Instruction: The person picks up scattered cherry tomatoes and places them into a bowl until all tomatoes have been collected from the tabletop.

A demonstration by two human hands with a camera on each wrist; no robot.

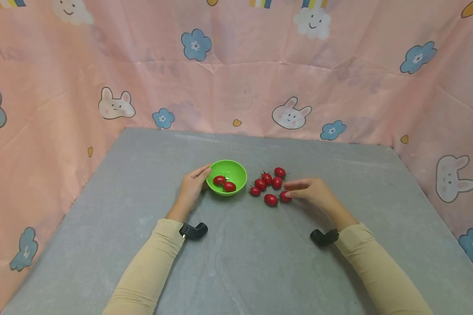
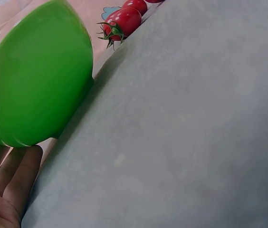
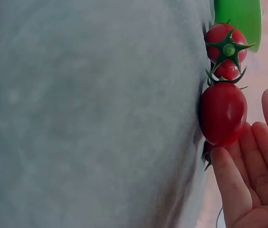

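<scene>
A green bowl (image 1: 239, 189) with two cherry tomatoes (image 1: 229, 187) inside stands on the table. My left hand (image 1: 191, 188) grips its left side, thumb at the rim and fingers along the outer wall; the left wrist view shows those fingers (image 2: 22, 175) against the bowl's lower side (image 2: 39, 76). To the right of the bowl lie several more cherry tomatoes (image 1: 260, 184) with green stems. My right hand (image 1: 313, 192) reaches in from the right, its fingers spread around the nearest tomato (image 1: 285, 197). A fingertip touches that tomato's end (image 3: 223, 114) in the right wrist view, while another digit stands apart from it.
The grey table (image 1: 228, 253) carries the bowl and the loose tomatoes near its middle. A pink patterned curtain (image 1: 236, 78) hangs behind it and along both sides. Each wrist wears a black band with a camera mount (image 1: 195, 231).
</scene>
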